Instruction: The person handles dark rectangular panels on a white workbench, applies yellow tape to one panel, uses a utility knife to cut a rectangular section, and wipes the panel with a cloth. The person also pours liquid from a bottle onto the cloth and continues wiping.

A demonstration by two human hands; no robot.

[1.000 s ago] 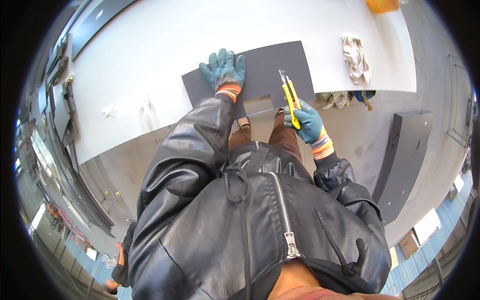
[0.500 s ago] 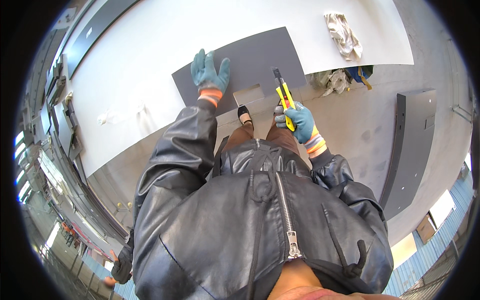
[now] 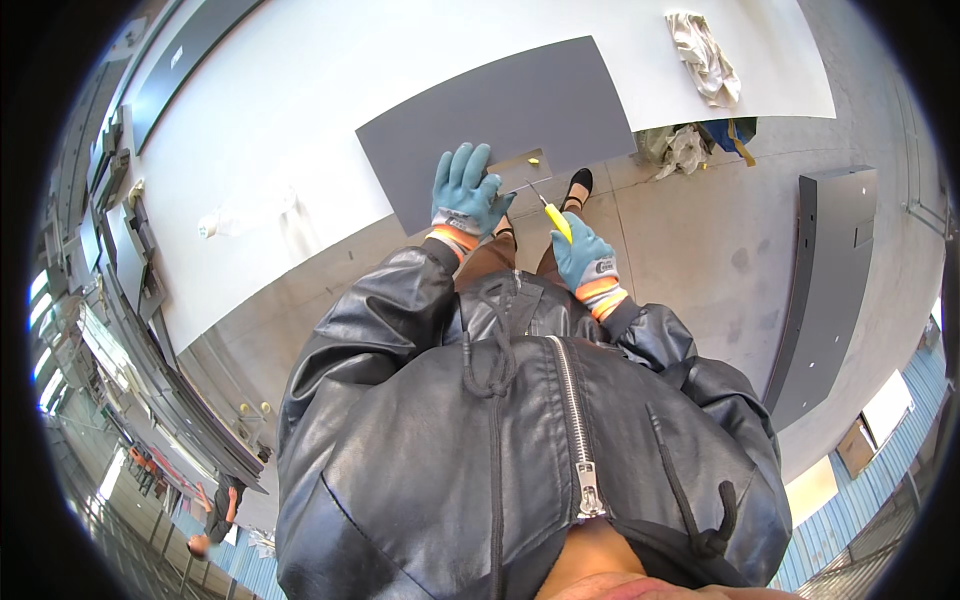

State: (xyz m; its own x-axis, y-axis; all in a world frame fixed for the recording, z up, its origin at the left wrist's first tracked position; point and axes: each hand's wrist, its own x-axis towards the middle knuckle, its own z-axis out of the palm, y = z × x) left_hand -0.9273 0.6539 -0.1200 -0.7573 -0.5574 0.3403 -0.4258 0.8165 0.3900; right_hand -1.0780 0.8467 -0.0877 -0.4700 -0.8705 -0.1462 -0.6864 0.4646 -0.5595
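A flat dark grey panel (image 3: 500,100) lies on the white tabletop, its near edge reaching over the table's front edge. My left hand (image 3: 465,195), in a grey-blue glove, rests on the panel beside its rectangular cutout, fingers stretched out and thumb toward the opening. Gripped in my gloved right hand (image 3: 585,258) is a yellow utility knife (image 3: 557,221), blade out. The blade tip is at the near edge of the cutout; whether it touches I cannot tell. A small yellow piece (image 3: 534,161) shows within the cutout.
A crumpled whitish cloth (image 3: 703,60) lies on the white table (image 3: 270,130) at the far right. Plastic bags (image 3: 680,150) sit below that edge. A long dark panel (image 3: 832,290) stands to the right. Another person (image 3: 220,515) is at the lower left, far off.
My left hand has come nearer and right, from the panel's left part to beside the cutout. My right hand has turned the knife from upright to pointing at the cutout. The panel appears shifted slightly.
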